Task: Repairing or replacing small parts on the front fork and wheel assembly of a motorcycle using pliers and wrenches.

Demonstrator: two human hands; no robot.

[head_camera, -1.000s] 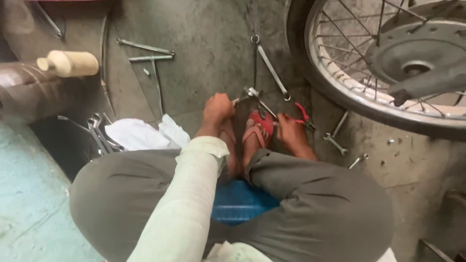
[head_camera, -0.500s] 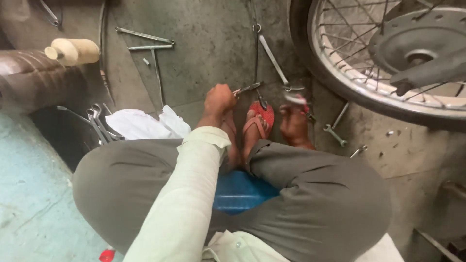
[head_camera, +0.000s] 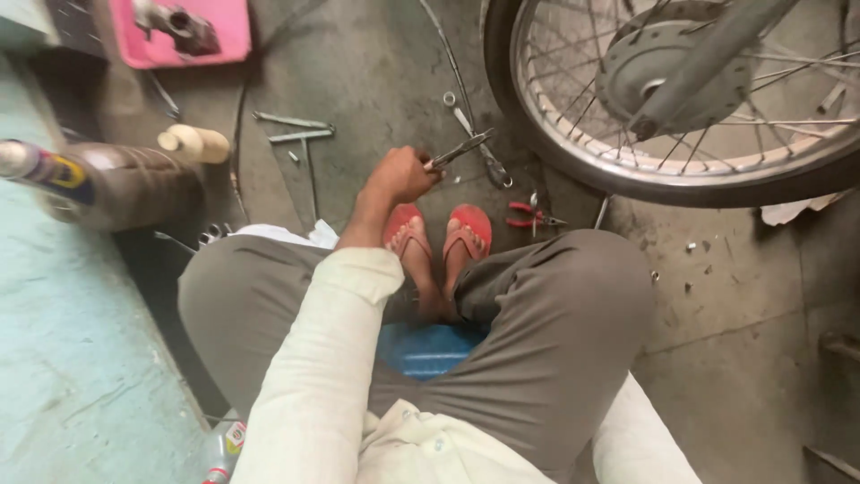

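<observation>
Gripping metal pliers (head_camera: 459, 149) by the handles, the left hand (head_camera: 400, 176) lifts them clear above the floor (head_camera: 376, 63) near the wheel (head_camera: 681, 90); the right hand is out of view.

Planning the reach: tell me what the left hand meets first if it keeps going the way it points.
Likely the spanner on the floor, then the wheel; the left hand holds a tool pointing there. Depth unclear.

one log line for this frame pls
left hand: fist shut on metal hand tool, lifted over red sandals | right hand: not in view | floor: red-handled pliers, wrenches | spoked wheel ahead
</observation>
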